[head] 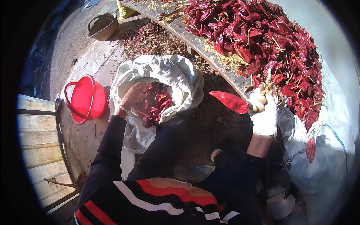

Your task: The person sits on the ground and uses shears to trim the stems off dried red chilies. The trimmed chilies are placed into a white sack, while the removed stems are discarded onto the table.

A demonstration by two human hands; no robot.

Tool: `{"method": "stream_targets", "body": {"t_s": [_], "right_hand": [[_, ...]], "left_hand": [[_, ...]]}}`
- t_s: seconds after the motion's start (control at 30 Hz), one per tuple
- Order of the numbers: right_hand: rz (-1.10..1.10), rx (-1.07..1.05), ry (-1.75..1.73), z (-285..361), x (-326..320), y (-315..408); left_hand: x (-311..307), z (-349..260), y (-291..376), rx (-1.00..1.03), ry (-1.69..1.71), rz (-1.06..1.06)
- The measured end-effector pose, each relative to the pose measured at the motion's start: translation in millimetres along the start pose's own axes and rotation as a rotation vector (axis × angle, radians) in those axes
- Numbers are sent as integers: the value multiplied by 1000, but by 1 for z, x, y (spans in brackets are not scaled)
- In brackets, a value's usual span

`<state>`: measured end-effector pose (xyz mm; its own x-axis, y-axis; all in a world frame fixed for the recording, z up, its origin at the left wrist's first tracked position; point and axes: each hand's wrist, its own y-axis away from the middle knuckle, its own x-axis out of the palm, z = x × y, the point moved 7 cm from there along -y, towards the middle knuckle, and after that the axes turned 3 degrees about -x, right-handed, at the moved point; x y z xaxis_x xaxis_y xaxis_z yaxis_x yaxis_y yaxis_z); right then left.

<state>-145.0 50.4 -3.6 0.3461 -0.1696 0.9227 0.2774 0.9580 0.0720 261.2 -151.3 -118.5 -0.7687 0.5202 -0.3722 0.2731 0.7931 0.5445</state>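
My bare left hand [135, 95] reaches over the mouth of a white woven sack [160, 67]. Its fingers are slightly apart, with nothing visible in them. Inside the sack, just by the fingertips, lie red dried chili peppers [154, 105]. A white work glove covers my right hand [261, 108], which grips one long red chili pepper [230, 102] by its stem end. The pepper's tip points left, toward the sack. Beyond that hand, a large heap of dried chili peppers [258, 42] covers a board table [194, 39].
A red plastic bucket [88, 98] stands left of the sack. A brown basket [104, 26] sits farther back, near scattered stems [157, 39] on the ground. Loose seeds [222, 54] edge the heap. At right bulges another white woven sack [317, 168].
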Motion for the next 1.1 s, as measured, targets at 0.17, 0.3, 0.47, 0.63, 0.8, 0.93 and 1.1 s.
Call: {"method": "stream_targets", "body": {"t_s": [0.17,0.3,0.47,0.63,0.8,0.93,1.1], "right_hand": [[-90,16,105,-10,-9,-2],[-211,-45,653,-22,13,-2],[-127,17,738,-38,33,-1],[-93,121,663,-54,45,2],[17,-193,1065,-47,16,-6],[-38,79,1496,-50,-13,2],[169,-19,1498,-67,-5,6]], "left_hand": [[8,9,-2,195,107,-129],[69,-77,53,328,-146,68],[159,-170,117,806,-265,313],[208,-173,124,792,-322,363],[221,-133,104,373,74,444],[216,-117,96,151,248,400],[222,-123,97,185,209,434]]}}
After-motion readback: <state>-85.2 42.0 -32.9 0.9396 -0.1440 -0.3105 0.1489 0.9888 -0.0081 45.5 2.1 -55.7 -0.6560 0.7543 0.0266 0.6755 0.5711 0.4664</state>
